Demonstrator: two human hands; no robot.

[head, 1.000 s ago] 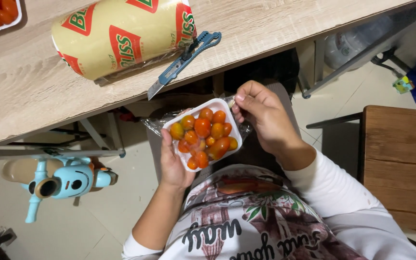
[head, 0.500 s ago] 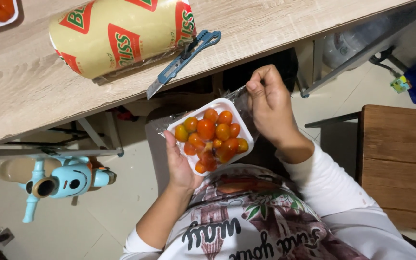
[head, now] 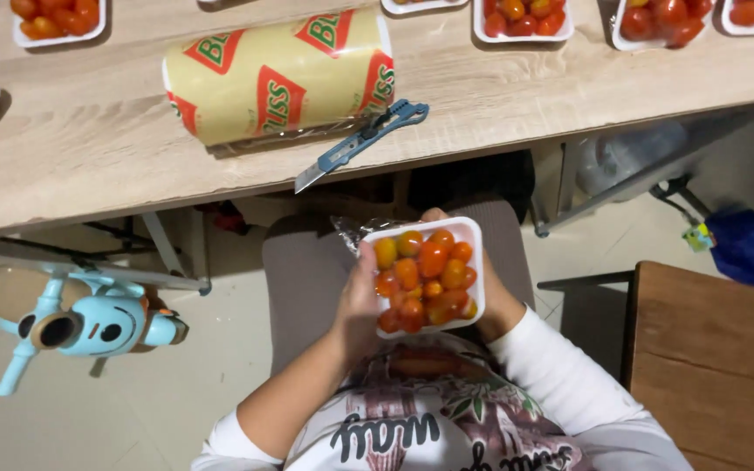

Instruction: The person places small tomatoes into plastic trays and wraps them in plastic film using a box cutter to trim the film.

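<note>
Seated worker, seen from above | white long-sleeved top, cuffs pushed up | printed chest: dark script lettering, reddish-green leaf pattern | bare hands

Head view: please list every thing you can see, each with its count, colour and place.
tray: one, white, full of orange and red tomatoes, held over the lap between both hands
film: one loose clear piece, at the tray's upper left corner
roll: one, large, yellow with red and green print, lying on the table
knife: one, blue utility type, on the table edge in front of the roll
table: one, light wood, across the top
other trays: at least six, white, with tomatoes, along the table's far and left edges, all cut off by the frame
dispenser: one, light blue, low on the left under the table
left hand: on the tray's left side
right hand: under the tray's right side, mostly hidden
</note>
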